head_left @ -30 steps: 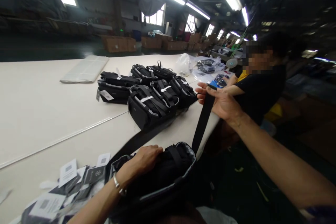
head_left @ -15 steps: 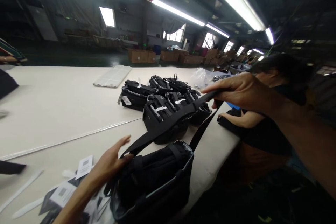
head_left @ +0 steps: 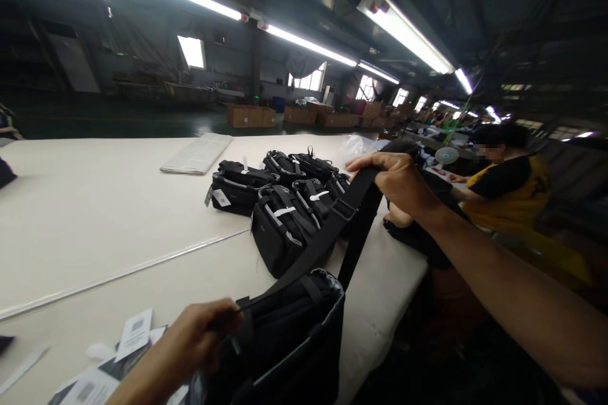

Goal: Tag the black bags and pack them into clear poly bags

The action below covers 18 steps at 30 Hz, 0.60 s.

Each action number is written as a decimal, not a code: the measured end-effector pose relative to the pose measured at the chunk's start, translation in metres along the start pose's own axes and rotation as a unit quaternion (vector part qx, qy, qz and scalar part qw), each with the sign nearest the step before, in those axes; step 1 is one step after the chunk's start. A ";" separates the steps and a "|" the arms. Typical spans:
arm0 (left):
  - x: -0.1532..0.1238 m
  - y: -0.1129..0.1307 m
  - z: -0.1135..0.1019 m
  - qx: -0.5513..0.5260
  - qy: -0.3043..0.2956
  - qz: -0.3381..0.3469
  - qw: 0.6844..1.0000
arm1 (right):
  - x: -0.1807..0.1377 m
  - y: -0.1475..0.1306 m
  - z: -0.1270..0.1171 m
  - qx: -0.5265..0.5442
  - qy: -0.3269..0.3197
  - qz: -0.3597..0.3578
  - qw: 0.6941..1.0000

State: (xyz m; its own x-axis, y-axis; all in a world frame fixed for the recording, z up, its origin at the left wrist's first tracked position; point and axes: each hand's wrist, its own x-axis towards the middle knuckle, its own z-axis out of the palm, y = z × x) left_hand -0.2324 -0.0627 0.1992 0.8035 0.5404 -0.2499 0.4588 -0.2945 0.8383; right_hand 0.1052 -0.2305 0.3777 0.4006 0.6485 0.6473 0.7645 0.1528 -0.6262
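Your right hand [head_left: 401,180] is raised, fingers hooked over the top of a black strap [head_left: 317,243] and holding it up in a loop. Your left hand [head_left: 204,332] is lower and nearer you, closed round the strap's other run beside the bag; it is a bit blurred, so you can't tell just how each finger sits. Between your hands the strap runs fairly straight, with a buckle [head_left: 344,209] just below your right fingers.

The strap drops to the black bag [head_left: 304,354], which sits right in front of you at the near edge of the table [head_left: 95,221], its top open and pale lining showing along the rim. Its bottom is out of view, so you can't see what it rests on.

Expect the bag to be fairly light, with padded walls that give a little and nothing fragile showing. The webbing looks flat, bendy and likely to twist or slide through a loose grip; pinch it across its full width, near the buckle or close to the bag's end.

Past the strap stand several similar bags [head_left: 278,237] with white tags. Cards [head_left: 135,332] lie left of your bag, and a folded sheet [head_left: 197,155] farther back.
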 end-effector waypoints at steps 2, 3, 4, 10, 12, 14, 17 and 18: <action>0.006 -0.002 0.002 0.017 0.222 0.023 0.975 | 0.000 -0.002 -0.003 -0.047 -0.048 -0.005 0.998; 0.006 -0.002 0.000 0.002 0.300 0.034 0.953 | 0.000 -0.002 -0.005 -0.080 -0.064 -0.012 0.995; 0.004 -0.003 -0.002 -0.021 0.337 0.040 0.940 | -0.001 -0.002 -0.007 -0.107 -0.068 -0.022 0.992; -0.019 0.003 -0.017 -0.104 -0.038 0.104 0.988 | -0.005 -0.002 -0.005 0.004 0.036 0.026 0.999; -0.015 0.012 -0.015 -0.124 -0.117 0.096 0.981 | -0.004 -0.007 0.001 0.126 0.063 0.065 0.988; 0.000 0.025 -0.006 -0.152 -0.135 0.092 0.975 | -0.002 -0.015 0.009 0.245 0.063 0.084 0.964; 0.035 0.049 0.020 -0.175 -0.161 0.100 0.966 | -0.001 -0.033 0.031 0.381 0.009 0.114 0.918; 0.047 0.057 0.031 -0.177 -0.176 0.100 0.963 | -0.002 -0.041 0.042 0.417 -0.017 0.132 0.899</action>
State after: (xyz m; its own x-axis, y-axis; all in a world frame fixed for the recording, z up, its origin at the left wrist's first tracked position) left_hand -0.1567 -0.0787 0.2197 0.9697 0.1815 -0.1633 0.1740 -0.0444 0.9837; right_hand 0.0521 -0.2070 0.3836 0.4857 0.7642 0.4243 -0.0043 0.4875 -0.8731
